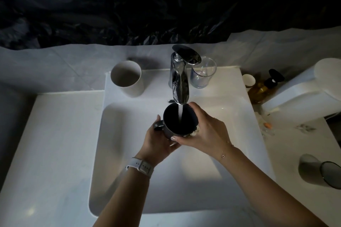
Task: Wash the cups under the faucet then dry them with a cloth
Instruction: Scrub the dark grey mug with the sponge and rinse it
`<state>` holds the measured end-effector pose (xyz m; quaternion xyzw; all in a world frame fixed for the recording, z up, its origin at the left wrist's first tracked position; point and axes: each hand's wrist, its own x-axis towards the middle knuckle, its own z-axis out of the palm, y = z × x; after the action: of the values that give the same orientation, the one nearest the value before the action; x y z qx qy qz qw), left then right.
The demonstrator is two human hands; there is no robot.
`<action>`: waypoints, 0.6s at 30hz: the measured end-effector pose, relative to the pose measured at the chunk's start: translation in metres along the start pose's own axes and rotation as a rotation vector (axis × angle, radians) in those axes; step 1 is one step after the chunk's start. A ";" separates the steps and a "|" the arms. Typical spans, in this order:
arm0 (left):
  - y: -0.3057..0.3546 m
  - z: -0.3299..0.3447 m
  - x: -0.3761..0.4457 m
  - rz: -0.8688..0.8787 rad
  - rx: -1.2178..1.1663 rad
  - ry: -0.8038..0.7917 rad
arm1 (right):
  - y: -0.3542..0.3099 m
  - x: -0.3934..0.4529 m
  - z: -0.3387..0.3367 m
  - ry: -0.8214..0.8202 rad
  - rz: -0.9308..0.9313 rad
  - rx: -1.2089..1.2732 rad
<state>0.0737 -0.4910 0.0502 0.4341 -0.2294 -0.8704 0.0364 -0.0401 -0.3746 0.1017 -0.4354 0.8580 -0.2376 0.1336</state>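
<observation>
A dark mug (173, 121) with a handle on its left is held over the white sink (129, 153), directly below the chrome faucet (180, 81). Water runs from the spout into the mug. My left hand (158, 142) grips the mug from below and at the handle side. My right hand (203, 131) wraps around the mug's right wall, with something pale and foamy pressed between palm and mug. A white cup (127, 77) stands on the sink ledge left of the faucet. A clear glass (203, 73) stands to the faucet's right.
A grey glass (321, 173) stands on the counter at the right. An amber pump bottle (262, 86) and a small white cup (249, 80) stand at the back right, beside a large white object (304, 94). Black plastic sheeting covers the wall behind.
</observation>
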 end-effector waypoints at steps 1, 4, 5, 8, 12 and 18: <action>0.001 0.003 0.003 -0.032 -0.036 -0.042 | -0.001 0.000 -0.001 -0.013 0.008 -0.001; 0.007 0.009 0.006 -0.101 -0.104 -0.128 | -0.003 0.000 -0.004 -0.050 0.002 -0.014; 0.008 0.010 0.006 -0.117 -0.125 -0.156 | -0.003 0.001 -0.005 -0.052 0.003 0.001; 0.009 0.012 0.008 -0.140 -0.113 -0.176 | 0.000 0.002 -0.011 -0.079 0.004 0.063; 0.008 0.015 0.012 -0.141 -0.129 -0.180 | 0.011 0.002 -0.015 -0.227 -0.001 0.096; 0.002 0.012 0.019 -0.171 -0.180 -0.118 | 0.040 -0.017 -0.017 -0.171 0.147 0.396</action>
<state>0.0524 -0.4934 0.0434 0.3948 -0.1143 -0.9115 -0.0125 -0.0648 -0.3350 0.0958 -0.3557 0.8095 -0.3531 0.3057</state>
